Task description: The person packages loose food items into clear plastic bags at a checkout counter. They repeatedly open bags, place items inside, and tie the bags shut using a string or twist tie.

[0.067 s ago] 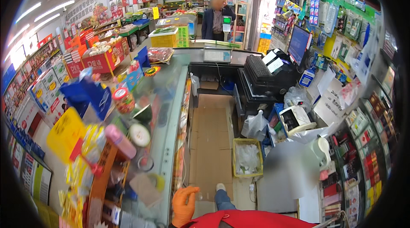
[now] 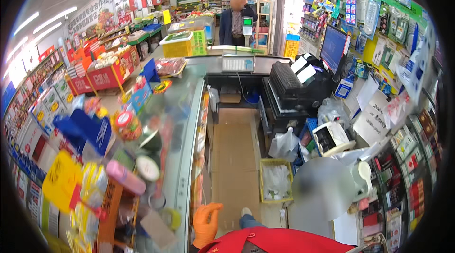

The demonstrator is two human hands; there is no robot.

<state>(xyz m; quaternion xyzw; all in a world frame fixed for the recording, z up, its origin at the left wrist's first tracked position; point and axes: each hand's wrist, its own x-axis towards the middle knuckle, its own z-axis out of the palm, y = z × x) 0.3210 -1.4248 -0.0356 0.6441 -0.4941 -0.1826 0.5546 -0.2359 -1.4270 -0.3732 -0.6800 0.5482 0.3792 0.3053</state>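
My left hand (image 2: 206, 225), in an orange glove, is at the lower edge beside the right side of the glass counter (image 2: 186, 182). Its fingers are loosely bent, with a gap between them, and nothing shows in them. The hand hangs over the brown cardboard-covered floor (image 2: 233, 158), left of my red garment (image 2: 284, 239). My right hand is out of view. On the counter's near end lie a pink bottle (image 2: 125, 177), a white round-topped container (image 2: 148, 167) and a roll of tape (image 2: 157, 201).
To the right stand a cash register keyboard (image 2: 286, 76), a monitor (image 2: 333, 50) and a yellow basket (image 2: 276, 182) of plastic bags. A person (image 2: 232, 27) stands beyond the far counter with a scale (image 2: 238, 64). Shelves of packets line the right wall.
The view has turned slightly, so the counter's things sit lower and further left. My left hand keeps its bent shape near the counter.
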